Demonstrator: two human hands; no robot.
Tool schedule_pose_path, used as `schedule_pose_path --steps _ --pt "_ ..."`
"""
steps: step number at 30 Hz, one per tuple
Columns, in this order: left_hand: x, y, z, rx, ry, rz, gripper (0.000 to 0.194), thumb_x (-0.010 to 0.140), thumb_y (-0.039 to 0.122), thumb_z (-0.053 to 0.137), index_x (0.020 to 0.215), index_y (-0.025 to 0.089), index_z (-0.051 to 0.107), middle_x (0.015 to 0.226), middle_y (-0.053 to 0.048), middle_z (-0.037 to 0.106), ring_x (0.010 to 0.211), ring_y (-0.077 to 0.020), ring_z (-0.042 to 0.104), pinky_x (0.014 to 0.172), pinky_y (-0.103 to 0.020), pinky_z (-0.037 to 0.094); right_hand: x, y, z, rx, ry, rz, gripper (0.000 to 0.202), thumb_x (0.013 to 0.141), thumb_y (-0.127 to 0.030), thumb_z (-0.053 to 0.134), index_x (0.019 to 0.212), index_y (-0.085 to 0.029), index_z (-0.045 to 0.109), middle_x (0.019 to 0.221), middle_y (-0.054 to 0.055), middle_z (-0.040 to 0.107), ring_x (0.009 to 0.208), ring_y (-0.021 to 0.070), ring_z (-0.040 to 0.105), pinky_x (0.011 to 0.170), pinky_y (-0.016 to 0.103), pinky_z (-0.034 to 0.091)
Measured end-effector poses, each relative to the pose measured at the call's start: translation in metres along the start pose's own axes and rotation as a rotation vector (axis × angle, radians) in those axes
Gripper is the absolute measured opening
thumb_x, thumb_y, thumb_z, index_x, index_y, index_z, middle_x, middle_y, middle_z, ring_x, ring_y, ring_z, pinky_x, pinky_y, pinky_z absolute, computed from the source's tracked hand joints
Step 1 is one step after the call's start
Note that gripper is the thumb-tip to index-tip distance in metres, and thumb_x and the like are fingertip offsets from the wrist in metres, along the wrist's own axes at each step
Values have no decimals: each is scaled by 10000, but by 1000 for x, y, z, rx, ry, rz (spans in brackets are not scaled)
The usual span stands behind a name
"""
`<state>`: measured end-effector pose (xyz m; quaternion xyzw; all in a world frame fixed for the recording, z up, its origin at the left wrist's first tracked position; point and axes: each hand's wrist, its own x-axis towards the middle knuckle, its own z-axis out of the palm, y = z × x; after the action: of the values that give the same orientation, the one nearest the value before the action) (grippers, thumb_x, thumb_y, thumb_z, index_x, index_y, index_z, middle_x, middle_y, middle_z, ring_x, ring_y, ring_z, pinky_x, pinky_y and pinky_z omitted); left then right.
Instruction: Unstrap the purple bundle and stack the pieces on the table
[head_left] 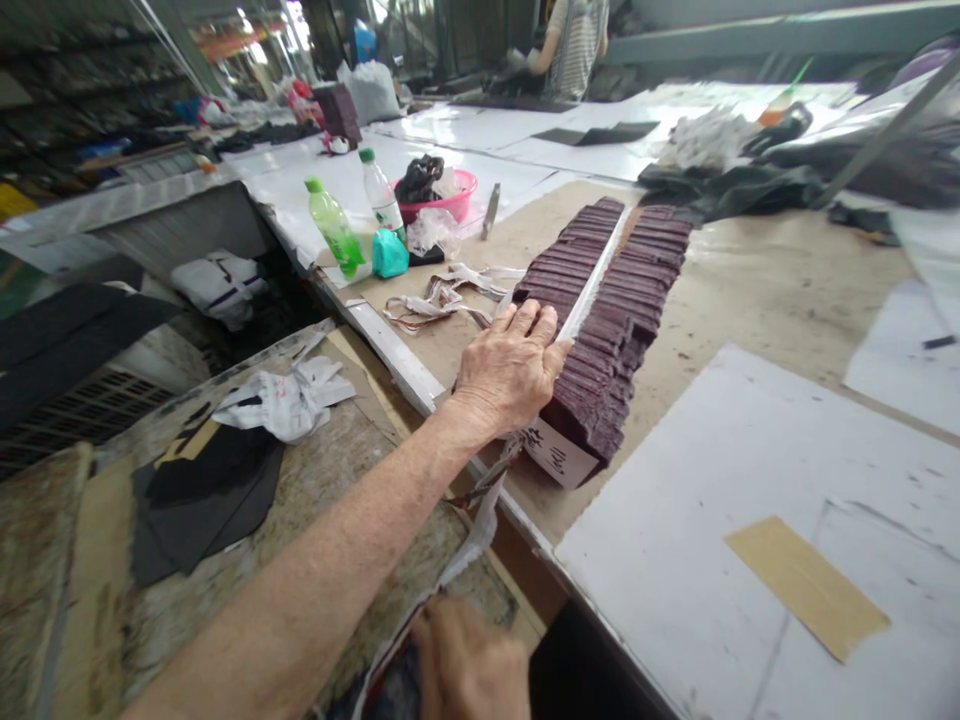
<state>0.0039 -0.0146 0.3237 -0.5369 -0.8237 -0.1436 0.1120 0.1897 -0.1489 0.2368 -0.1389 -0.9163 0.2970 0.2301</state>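
The left hand (510, 365) pressed flat, fingers unclenched, steadying the long maroon fabric stack (611, 320) while the right hand (469, 665) gripped its white binding strip (480, 525).

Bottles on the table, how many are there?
2. A green bottle leans at the table's left edge, and a clear bottle with a green cap stands just right of it, beside the pink bowl. Others may be hidden in the blurry far clutter.

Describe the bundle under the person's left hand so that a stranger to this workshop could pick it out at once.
On the long tan worktable, past the white board, lies a long stack of dark maroon pieces. The left hand presses its near end, where a white label shows. A pale strip runs along its top; nothing nearby is maroon and layered.
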Motion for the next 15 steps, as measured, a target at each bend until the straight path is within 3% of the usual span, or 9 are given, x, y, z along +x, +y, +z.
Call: schedule_pose_path --steps 4,8,12,15 --pt "-1 1 -1 4 6 1 450 942 369 310 1298 124 437 1351 -95 436 1257 -243 364 1074 -355 300 34 40 -45 -18 314 163 165 914 -213 432 840 -164 570 699 9 594 596 102 577 552 202 431" --pt "-1 2 -3 -2 -25 -23 452 943 369 297 1313 142 422 1366 -81 421 1267 -249 349 1068 -370 311 53 55 -83 -174 557 223 154 908 -280 475 883 -170 580 745 4 623 596 87 587 573 180 441" --pt "-1 4 -4 -9 -12 -24 448 939 369 305 1311 150 427 1361 -73 432 1264 -245 358 1048 -378 347 57 57 -95 -231 668 295 230 898 -344 488 1001 -155 567 715 14 586 520 91 529 496 206 423" --pt "-2 5 -3 -13 19 -16 430 934 350 324 1298 154 445 1340 -78 457 1245 -257 387 1013 -396 390 59 61 -97 -272 708 262 252 884 -340 510 1042 -152 563 767 38 583 571 116 542 508 235 429"
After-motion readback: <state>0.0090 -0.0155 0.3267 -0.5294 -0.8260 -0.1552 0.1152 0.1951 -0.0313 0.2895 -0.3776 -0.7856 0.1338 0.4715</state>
